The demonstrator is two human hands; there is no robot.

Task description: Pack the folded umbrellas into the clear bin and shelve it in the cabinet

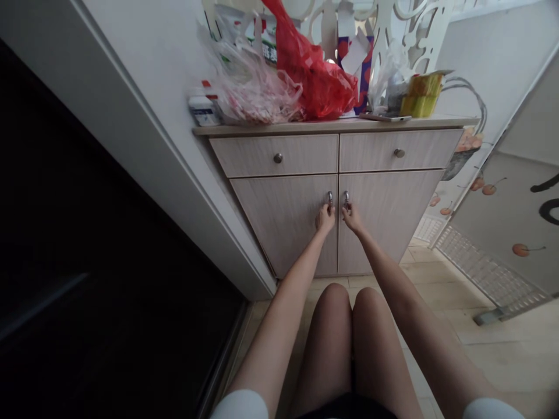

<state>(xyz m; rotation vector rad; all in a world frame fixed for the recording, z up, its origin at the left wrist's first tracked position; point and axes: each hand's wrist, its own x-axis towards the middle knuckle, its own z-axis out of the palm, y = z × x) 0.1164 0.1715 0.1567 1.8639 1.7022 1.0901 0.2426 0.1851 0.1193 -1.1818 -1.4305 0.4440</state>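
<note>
A light wood cabinet (288,233) stands in front of me, its two lower doors closed. My left hand (325,219) is closed round the metal handle (330,198) of the left door. My right hand (351,219) grips the metal handle (346,198) of the right door (384,215). Both arms stretch forward over my bent knees (349,302). Above the doors are two closed drawers, each with a round knob (278,157).
On the cabinet top lie a red plastic bag (312,75), a clear bag (253,87), a small white bottle (203,110), a phone (386,117) and a yellow packet (421,93). A dark doorway (87,262) opens at left. A printed sliding panel (510,221) stands at right on the tiled floor.
</note>
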